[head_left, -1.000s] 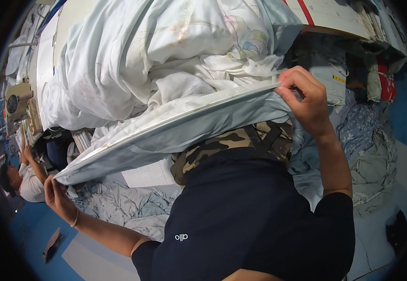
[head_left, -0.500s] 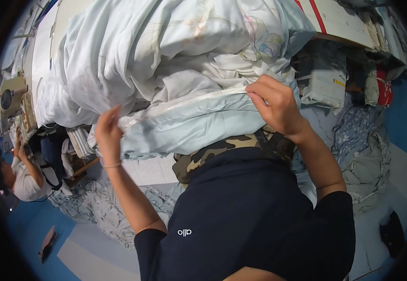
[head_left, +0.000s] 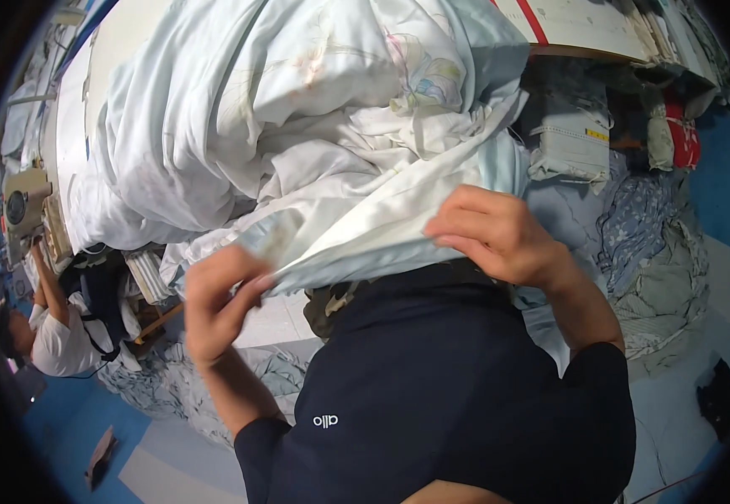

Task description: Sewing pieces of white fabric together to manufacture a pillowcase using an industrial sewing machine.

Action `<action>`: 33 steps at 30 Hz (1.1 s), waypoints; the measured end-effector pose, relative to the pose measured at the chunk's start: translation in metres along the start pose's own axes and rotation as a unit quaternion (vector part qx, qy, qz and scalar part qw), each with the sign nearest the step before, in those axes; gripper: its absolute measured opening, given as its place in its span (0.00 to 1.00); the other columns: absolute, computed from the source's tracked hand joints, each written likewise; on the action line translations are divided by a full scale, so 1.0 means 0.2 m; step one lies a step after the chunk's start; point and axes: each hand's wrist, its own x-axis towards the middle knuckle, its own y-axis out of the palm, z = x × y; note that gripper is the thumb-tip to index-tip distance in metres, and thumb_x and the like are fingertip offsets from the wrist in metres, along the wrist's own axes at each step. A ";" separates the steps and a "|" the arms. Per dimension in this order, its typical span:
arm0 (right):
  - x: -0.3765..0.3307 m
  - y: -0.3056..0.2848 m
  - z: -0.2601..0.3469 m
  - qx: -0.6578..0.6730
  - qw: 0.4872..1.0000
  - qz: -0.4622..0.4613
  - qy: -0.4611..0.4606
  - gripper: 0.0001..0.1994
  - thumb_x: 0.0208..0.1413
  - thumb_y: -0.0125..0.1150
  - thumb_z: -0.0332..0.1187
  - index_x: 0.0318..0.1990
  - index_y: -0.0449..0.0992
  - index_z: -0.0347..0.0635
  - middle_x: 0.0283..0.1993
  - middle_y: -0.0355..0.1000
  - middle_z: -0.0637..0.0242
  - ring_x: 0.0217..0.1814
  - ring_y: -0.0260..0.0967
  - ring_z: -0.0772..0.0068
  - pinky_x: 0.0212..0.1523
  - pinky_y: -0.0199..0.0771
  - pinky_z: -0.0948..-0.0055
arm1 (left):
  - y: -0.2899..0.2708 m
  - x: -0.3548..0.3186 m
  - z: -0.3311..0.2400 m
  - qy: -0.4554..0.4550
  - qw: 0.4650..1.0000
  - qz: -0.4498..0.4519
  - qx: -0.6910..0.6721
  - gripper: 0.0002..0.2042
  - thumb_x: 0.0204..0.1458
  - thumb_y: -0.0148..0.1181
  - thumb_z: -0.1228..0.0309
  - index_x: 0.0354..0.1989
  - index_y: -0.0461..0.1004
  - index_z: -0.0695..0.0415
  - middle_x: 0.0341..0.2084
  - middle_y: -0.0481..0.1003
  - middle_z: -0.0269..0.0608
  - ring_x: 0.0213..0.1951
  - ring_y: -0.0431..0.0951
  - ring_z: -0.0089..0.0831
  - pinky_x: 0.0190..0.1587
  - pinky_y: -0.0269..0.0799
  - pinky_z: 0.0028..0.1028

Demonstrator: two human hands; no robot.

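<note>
A large pale blue and white fabric (head_left: 323, 67) with a faint flower print lies heaped over the table and hangs down toward my waist. My left hand (head_left: 220, 298), slightly blurred, pinches its near edge between thumb and fingers. Further right, my right hand (head_left: 491, 231) is closed on the same edge. Between the two hands the edge is pulled fairly straight, pale blue outside, with the white inner side turned up behind it. Folds of the fabric hide part of the tabletop.
A white table (head_left: 583, 29) with red stripes stands at the far right. Below it are a wrapped white bundle (head_left: 570, 139) and piled cloth (head_left: 650, 244). At the left, a person (head_left: 58, 336) sits by a sewing machine (head_left: 25, 202). Crumpled fabric (head_left: 172, 382) covers the floor nearby.
Both hands have come nearer to my body. The left hand, apart from the edge before, now grips it. The fabric's edge has been drawn toward me, exposing more of its white side.
</note>
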 end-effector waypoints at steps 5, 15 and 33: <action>-0.07 -0.11 -0.05 0.005 0.996 0.088 0.026 0.06 0.51 0.66 0.22 0.38 0.81 0.36 0.37 0.74 0.60 0.37 0.74 0.60 0.38 0.73 0.67 | -0.17 -0.30 -0.05 0.039 0.995 -0.076 0.050 0.03 0.46 0.65 0.79 0.26 0.78 0.66 0.20 0.74 0.39 0.19 0.68 0.24 0.23 0.59 0.24; -0.19 0.02 -0.09 -0.095 0.985 0.146 -0.006 0.14 0.44 0.61 0.16 0.40 0.81 0.37 0.42 0.71 0.60 0.34 0.73 0.63 0.33 0.74 0.69 | -0.16 -0.48 -0.06 0.009 0.986 -0.156 0.055 0.06 0.50 0.64 0.75 0.27 0.77 0.66 0.20 0.73 0.38 0.21 0.68 0.25 0.24 0.57 0.23; 0.04 -0.17 -0.10 -0.334 0.922 -0.161 -0.115 0.11 0.43 0.66 0.17 0.36 0.76 0.35 0.44 0.73 0.61 0.49 0.68 0.56 0.49 0.70 0.62 | -0.29 -0.52 0.04 0.049 0.974 -0.213 0.051 0.09 0.58 0.61 0.71 0.31 0.75 0.66 0.25 0.66 0.34 0.22 0.60 0.17 0.25 0.49 0.20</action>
